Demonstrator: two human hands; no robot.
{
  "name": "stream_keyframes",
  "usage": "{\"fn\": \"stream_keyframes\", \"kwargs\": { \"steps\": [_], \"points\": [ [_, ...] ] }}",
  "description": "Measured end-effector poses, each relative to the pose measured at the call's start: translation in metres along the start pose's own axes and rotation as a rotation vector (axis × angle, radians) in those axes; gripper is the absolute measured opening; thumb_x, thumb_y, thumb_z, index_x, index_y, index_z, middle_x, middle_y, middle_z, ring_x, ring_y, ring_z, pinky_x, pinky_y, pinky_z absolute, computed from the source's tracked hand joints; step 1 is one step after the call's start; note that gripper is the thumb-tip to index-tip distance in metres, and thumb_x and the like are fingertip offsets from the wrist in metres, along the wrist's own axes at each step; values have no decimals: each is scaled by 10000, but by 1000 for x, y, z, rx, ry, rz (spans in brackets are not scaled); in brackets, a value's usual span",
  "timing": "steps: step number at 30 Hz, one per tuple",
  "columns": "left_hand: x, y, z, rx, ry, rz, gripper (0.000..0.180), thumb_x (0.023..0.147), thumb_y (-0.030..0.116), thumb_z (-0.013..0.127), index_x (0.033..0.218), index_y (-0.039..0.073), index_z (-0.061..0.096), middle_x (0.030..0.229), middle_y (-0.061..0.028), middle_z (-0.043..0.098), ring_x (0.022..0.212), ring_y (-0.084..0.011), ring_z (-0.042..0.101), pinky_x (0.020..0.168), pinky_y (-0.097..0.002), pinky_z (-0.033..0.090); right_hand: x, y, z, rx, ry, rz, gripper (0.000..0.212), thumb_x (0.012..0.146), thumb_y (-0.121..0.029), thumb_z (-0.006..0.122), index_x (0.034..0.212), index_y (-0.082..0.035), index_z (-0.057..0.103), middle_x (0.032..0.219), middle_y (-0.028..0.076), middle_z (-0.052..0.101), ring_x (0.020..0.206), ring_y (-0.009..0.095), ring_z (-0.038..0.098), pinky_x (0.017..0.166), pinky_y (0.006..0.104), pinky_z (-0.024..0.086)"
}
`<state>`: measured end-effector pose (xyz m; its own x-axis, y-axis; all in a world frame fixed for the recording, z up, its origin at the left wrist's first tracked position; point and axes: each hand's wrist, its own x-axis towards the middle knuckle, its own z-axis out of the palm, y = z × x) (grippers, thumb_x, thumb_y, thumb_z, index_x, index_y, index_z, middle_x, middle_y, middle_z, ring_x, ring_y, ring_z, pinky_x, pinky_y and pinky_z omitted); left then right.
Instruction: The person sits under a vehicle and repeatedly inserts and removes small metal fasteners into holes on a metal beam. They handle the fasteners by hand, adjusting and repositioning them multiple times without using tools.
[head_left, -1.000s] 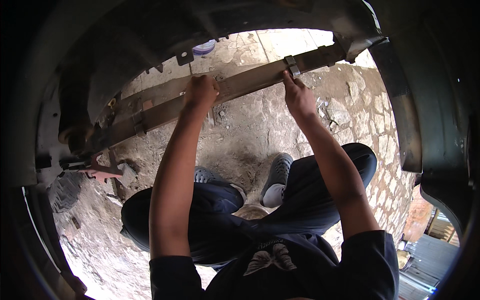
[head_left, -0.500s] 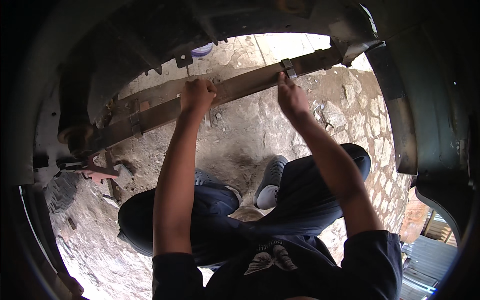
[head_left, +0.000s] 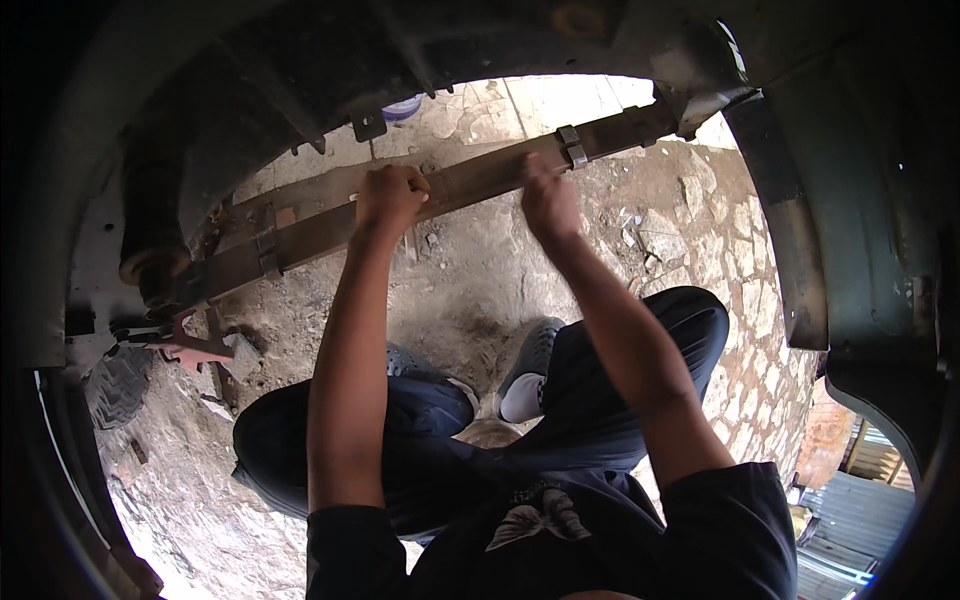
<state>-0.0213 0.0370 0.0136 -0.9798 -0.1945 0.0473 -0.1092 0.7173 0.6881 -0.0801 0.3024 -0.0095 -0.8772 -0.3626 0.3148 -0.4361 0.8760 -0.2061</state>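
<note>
Both hands have slid leftward along the bar since the earlier frame, the right one now left of the metal clip. Seen from the head camera, the left hand is clenched around the long rusty metal bar, and the right hand grasps it too. That bar runs slantwise under the dark wheel arch, above stony ground.

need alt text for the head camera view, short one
Seen from above, a seated person reaches both arms up to a long rusty leaf spring under a vehicle, left hand fisted around it and right hand gripping it beside a metal clamp. Below lie dusty stone ground, dark trousers and grey shoes.
</note>
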Motion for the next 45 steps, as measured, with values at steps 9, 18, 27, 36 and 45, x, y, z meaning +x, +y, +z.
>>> {"fn": "stream_keyframes", "kwargs": {
  "steps": [9,18,27,36,45],
  "points": [
    [-3,-17,2,0,-4,12,82,758,172,794,839,168,798,826,-93,759,802,-270,745,764,-396,596,15,8,-4,-86,47,-158,330,1078,-235,373,1184,-100,655,810,241,701,646,369,707,529,511,574],
    [-2,-18,0,101,-32,-7,93,790,181,802,876,147,797,863,-59,771,813,-209,751,781,-329,588,1,-100,10,112,-337,-85,391,1035,-143,375,1360,-49,570,1097,255,685,937,429,704,828,527,584],
    [-11,-26,3,58,21,45,127,782,208,806,902,166,807,882,-43,773,833,-204,749,795,-323,586,43,-44,-41,-137,-184,204,309,1050,-115,371,1064,16,650,1061,232,712,908,382,732,752,468,610],
    [-7,-18,-7,85,-42,-76,159,766,242,809,922,215,815,886,-71,772,841,-264,747,809,-381,596,37,-63,-11,-202,-500,-73,286,1036,-141,429,1153,-12,657,1081,256,710,865,373,736,685,496,618],
    [-10,4,3,133,85,-123,254,783,252,801,1037,242,789,998,-89,768,952,-285,739,874,-404,595,35,-71,10,-78,-279,-128,289,983,-99,476,1187,36,629,992,264,720,896,414,730,761,480,610]
  ]
}}
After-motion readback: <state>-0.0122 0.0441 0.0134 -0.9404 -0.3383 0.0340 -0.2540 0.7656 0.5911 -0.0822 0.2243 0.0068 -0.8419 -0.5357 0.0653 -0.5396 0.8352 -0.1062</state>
